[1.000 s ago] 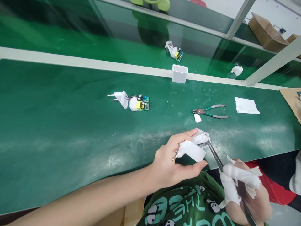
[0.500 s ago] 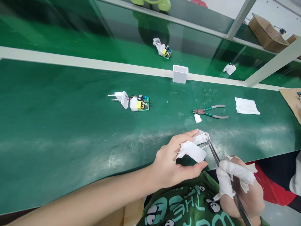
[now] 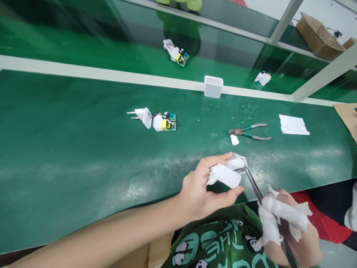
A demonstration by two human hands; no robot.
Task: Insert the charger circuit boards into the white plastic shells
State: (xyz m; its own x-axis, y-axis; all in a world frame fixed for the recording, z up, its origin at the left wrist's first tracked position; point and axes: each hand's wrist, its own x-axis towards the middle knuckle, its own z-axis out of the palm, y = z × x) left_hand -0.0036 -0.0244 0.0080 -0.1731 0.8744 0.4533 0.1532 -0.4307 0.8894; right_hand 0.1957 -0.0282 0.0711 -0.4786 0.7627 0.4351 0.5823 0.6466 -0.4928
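Observation:
My left hand is closed around a white plastic housing, its open end turned to the right. In the same hand is a white plug piece with metal pins poking out beside the fingers. My right hand grips metal tweezers, whose tips are at the housing's open end. White wrapping covers some right-hand fingers. Whether the tips pinch anything cannot be made out. On the green table, a plug with an attached circuit board lies to the left.
Diagonal cutters lie beyond my hands beside a small white piece. A white sheet is at right. An open white case stands by the metal rail. Behind it lie another plug-and-board assembly and a white part.
The parts behind the rail have shifted left. My left hand and the housing have moved slightly left, while my right hand has moved slightly right and down with the tweezers.

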